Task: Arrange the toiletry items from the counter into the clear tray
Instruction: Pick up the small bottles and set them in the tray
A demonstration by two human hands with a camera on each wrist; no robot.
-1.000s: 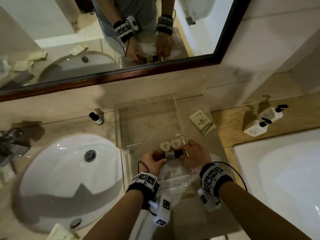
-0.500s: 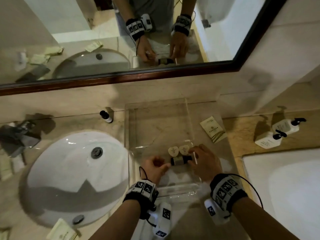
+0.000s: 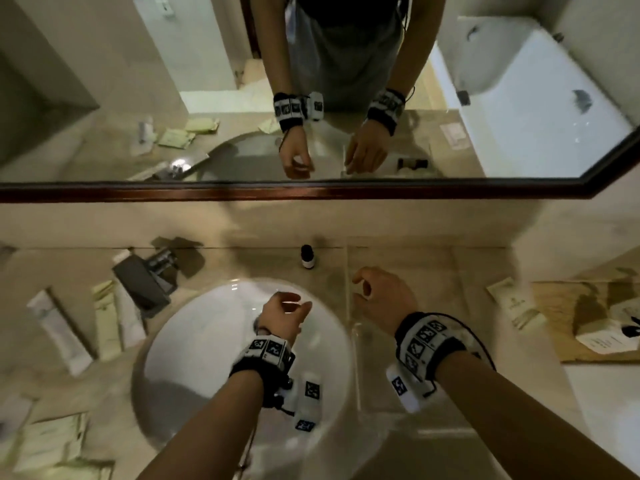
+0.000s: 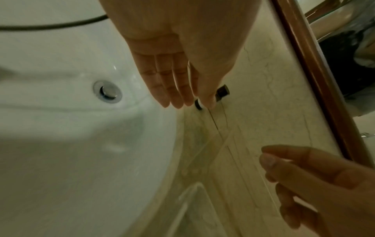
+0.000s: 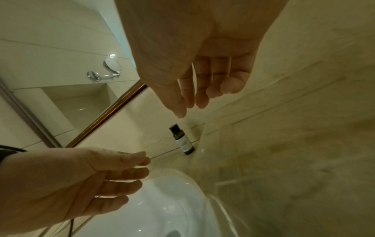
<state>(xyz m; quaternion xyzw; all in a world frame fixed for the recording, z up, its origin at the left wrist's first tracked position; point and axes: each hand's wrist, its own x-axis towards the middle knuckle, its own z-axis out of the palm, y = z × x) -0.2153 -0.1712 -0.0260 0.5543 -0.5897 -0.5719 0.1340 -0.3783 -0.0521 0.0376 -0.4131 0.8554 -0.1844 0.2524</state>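
**Both hands empty, small bottle waiting at twelve o'clock**

The white sink (image 3: 221,344) fills the left of the head view, and the clear tray (image 3: 450,271) lies on the counter to its right, its near left wall just under the right hand (image 3: 384,299). What already sits in the tray cannot be made out here. The left hand (image 3: 282,315) hovers over the basin, fingers straight and relaxed, holding nothing. The right hand hangs above the tray's left part, fingers loosely curled and likewise empty.

The move ahead, as I judge it, turns on the small bottle (image 3: 307,257). It stands on the counter against the back wall, between sink and tray, just outside the tray's far-left corner. From the left hand it lies at about twelve o'clock; from the right hand at about ten o'clock. Both are near it, with neither plainly nearer.

The bottle is upright, its long axis vertical. In the right wrist view the small bottle (image 5: 182,140) shows a dark body, a pale label and a dark cap. Other packets lie on the counter at nine o'clock of the sink.
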